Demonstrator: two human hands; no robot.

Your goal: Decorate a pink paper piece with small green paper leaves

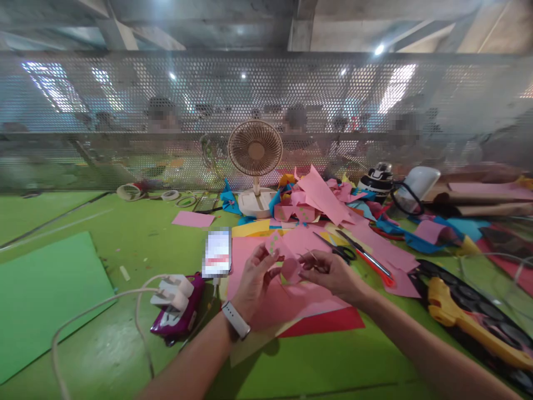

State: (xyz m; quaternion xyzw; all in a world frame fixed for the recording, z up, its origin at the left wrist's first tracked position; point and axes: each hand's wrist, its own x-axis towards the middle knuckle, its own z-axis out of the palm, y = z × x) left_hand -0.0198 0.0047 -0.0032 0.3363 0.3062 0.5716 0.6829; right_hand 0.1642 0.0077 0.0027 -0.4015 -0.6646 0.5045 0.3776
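Note:
My left hand (pixel 257 273), with a white band on its wrist, pinches a small piece of pink paper (pixel 291 270) marked with green spots at its upper end. The lower part of that paper looks curled. From the right, my right hand (pixel 331 273) has its thumb and fingers closed at the paper's edge; a thin pale sliver shows by its fingertips, too small to name. Under both hands lie larger pink sheets (pixel 260 311) over a red sheet (pixel 325 324). Black-handled scissors (pixel 345 254) and a red-and-black cutter (pixel 370 264) rest beyond my right hand.
A phone (pixel 217 253) and a purple power block (pixel 177 316) with white plugs and cables lie to the left, near a green sheet (pixel 54 294). A small fan (pixel 255 150) stands behind, beside heaped paper scraps (pixel 316 194). A yellow glue gun (pixel 458 311) lies right.

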